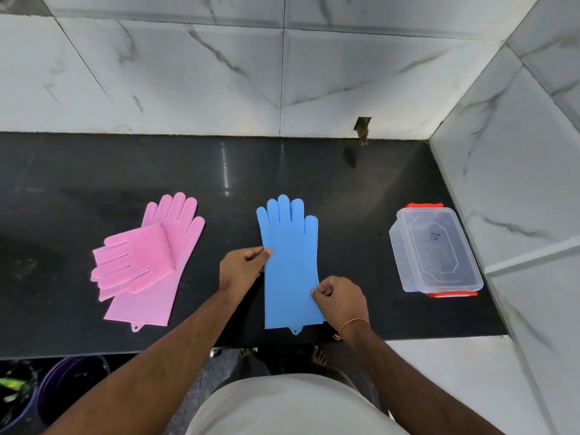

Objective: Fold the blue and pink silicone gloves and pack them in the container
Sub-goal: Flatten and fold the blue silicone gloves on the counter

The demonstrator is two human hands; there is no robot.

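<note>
Two hands: both on blue gloves (290, 262), flat mid-counter (219, 171).
Left hand (241, 266): fingers pinching left edge.
Right hand (340, 298): fingers pinching right edge near cuff.
Pink gloves (150, 259): left, overlapping.
Container (434, 249): right, lidded.

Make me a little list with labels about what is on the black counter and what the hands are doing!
counter: black and shiny, with white marble tiles behind
blue gloves: lying flat in the middle, finger ends toward the wall
pink gloves: on the left, one lying crosswise over the other
box: clear plastic with red clips, on the right, lid on
left hand: pinches the blue gloves' left edge
right hand: pinches their right edge nearer the cuff
packed so far: nothing
</note>
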